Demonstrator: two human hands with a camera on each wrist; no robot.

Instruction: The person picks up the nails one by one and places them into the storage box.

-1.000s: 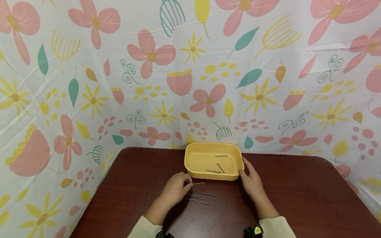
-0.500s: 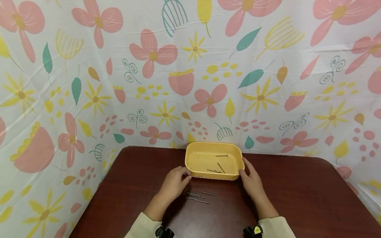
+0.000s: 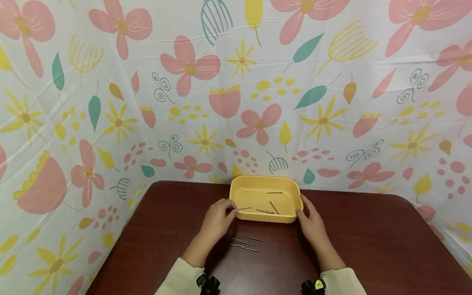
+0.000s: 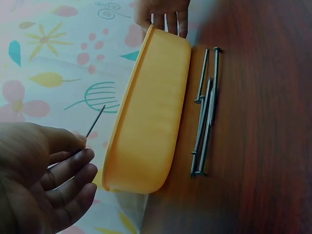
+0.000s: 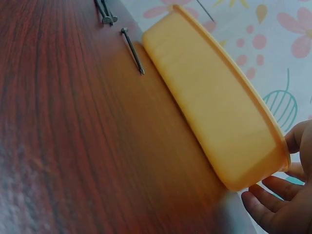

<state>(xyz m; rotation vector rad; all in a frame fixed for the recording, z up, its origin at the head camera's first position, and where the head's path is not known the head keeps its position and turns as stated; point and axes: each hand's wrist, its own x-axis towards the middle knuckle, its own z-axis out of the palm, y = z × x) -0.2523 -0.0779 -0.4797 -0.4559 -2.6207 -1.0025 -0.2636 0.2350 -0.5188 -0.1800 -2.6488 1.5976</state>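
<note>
The person's left hand point(image 3: 217, 218) pinches with thumb and forefinger, its remaining fingers loosely bent. The right hand point(image 3: 311, 224) grips, thumb set apart from its fingers. Left forearm point(image 3: 195, 250) and right forearm point(image 3: 329, 255) reach forward, well apart.

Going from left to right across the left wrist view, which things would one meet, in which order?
Left hand → held nail → tray → loose nails.

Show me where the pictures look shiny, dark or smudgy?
Head view: pale sheen on the table, low down; left wrist view: the left hand looks dim, with a blurry patch at the top; right wrist view: the yellow tray casts an orange reflection.
</note>
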